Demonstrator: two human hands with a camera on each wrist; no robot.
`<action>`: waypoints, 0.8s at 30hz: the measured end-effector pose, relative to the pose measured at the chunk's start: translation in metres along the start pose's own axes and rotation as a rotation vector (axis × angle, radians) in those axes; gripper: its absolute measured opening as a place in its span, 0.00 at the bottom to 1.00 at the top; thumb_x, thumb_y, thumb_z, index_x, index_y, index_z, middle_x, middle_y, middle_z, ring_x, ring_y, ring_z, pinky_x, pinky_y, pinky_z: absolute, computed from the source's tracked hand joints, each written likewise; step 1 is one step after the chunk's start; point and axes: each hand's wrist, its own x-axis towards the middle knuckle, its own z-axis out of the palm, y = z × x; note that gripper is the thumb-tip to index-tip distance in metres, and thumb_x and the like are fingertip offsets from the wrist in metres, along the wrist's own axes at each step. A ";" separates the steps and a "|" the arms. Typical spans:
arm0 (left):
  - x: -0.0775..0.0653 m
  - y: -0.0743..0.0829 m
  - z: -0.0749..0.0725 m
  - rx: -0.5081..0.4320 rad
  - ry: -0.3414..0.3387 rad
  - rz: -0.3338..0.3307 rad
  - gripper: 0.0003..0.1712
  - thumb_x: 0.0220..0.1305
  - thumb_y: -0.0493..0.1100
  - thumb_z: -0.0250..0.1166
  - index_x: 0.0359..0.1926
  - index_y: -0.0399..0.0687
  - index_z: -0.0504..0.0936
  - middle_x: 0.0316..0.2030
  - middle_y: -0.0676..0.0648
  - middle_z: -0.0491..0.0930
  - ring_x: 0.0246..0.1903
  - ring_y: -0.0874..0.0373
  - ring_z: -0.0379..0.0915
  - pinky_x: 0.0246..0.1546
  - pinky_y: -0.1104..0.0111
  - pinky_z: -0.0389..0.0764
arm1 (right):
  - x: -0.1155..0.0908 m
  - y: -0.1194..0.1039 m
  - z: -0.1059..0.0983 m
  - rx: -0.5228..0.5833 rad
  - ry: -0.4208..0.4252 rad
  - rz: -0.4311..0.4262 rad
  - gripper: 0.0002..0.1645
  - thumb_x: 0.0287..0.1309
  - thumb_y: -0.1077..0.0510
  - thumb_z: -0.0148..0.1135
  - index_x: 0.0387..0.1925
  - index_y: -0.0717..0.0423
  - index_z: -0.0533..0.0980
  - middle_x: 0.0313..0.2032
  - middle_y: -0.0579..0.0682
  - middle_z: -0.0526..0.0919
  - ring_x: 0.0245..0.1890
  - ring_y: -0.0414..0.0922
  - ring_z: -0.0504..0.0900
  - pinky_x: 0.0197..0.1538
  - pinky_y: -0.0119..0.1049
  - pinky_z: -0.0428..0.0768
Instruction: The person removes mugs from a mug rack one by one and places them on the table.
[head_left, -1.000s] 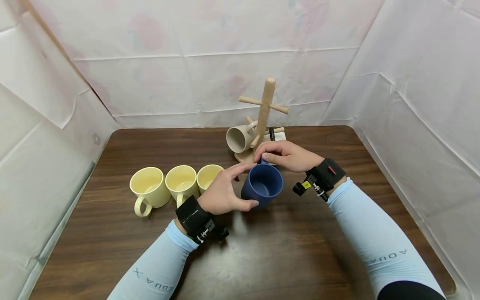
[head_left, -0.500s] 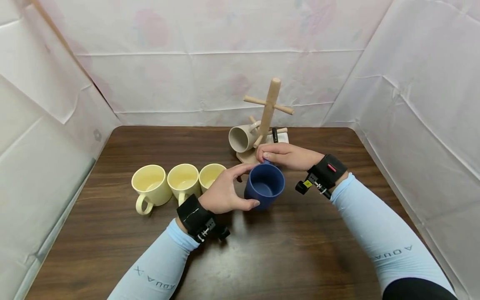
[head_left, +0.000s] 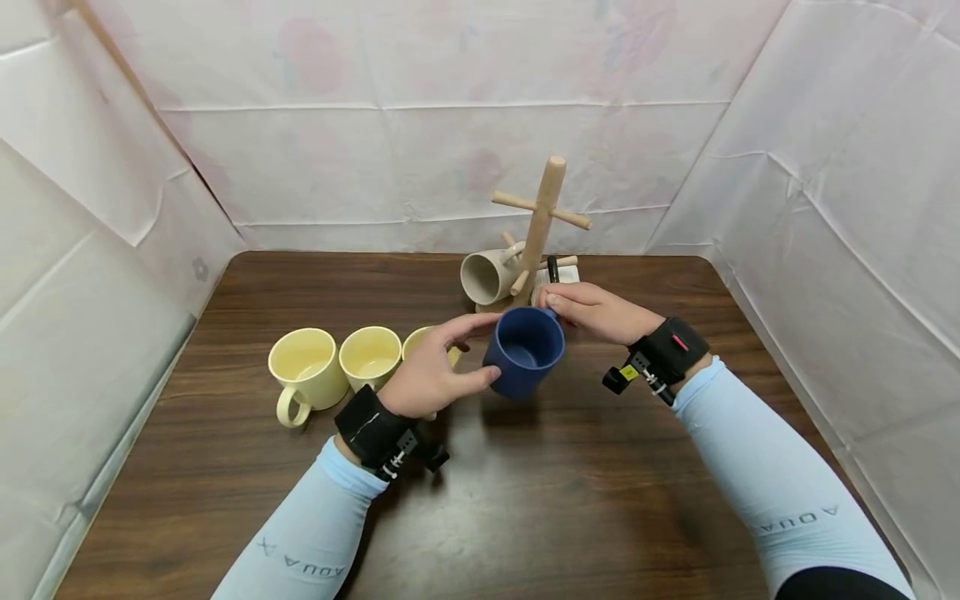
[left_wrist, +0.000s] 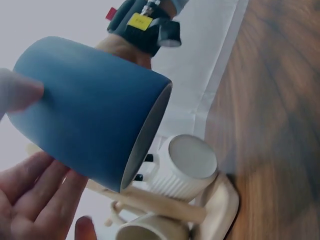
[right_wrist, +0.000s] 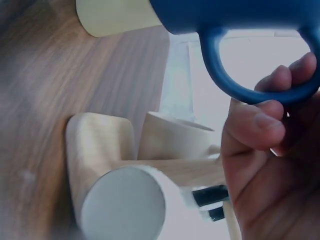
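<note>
A blue mug (head_left: 523, 367) is held above the table, its mouth toward the head camera. My right hand (head_left: 600, 312) grips its handle (right_wrist: 235, 89), with finger and thumb curled round the loop in the right wrist view. My left hand (head_left: 429, 373) is at the mug's left side, thumb and fingers spread about its body. In the left wrist view, the thumb (left_wrist: 20, 92) meets the blue wall and the other fingers (left_wrist: 47, 197) lie nearly straight along it. Behind stands a wooden mug tree (head_left: 546, 204), with a beige mug (head_left: 486, 279) tilted on a low peg.
Three yellow mugs (head_left: 318, 379) stand in a row on the left of the dark wooden table (head_left: 570, 500); my left hand partly hides the rightmost. A white ribbed mug (left_wrist: 187, 165) with a black handle is at the tree's right. White sheeting (head_left: 420, 167) encloses the table's back and sides.
My right hand has moved slightly right, and the mug has turned so that its handle points more to the right. My left hand has slid left, its thumb now at the mug's left edge.
</note>
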 end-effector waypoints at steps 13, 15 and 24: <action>-0.017 -0.007 -0.019 -0.124 0.464 0.096 0.18 0.72 0.28 0.69 0.60 0.40 0.90 0.54 0.42 0.91 0.52 0.55 0.88 0.41 0.67 0.73 | -0.047 0.014 0.042 0.261 0.324 0.174 0.22 0.89 0.57 0.50 0.44 0.75 0.77 0.38 0.55 0.81 0.34 0.44 0.82 0.42 0.42 0.90; -0.018 -0.006 -0.020 -0.130 0.459 0.097 0.17 0.74 0.30 0.69 0.61 0.40 0.89 0.54 0.42 0.91 0.52 0.55 0.88 0.41 0.67 0.74 | -0.051 0.015 0.058 0.313 0.392 0.207 0.20 0.88 0.59 0.52 0.45 0.75 0.78 0.39 0.55 0.83 0.35 0.44 0.85 0.44 0.43 0.91; -0.017 -0.008 -0.022 -0.161 0.493 0.101 0.16 0.75 0.31 0.68 0.60 0.37 0.89 0.54 0.40 0.91 0.51 0.51 0.89 0.40 0.70 0.79 | -0.048 0.010 0.132 0.457 0.611 0.323 0.18 0.87 0.57 0.53 0.46 0.69 0.80 0.42 0.63 0.84 0.33 0.46 0.90 0.42 0.45 0.92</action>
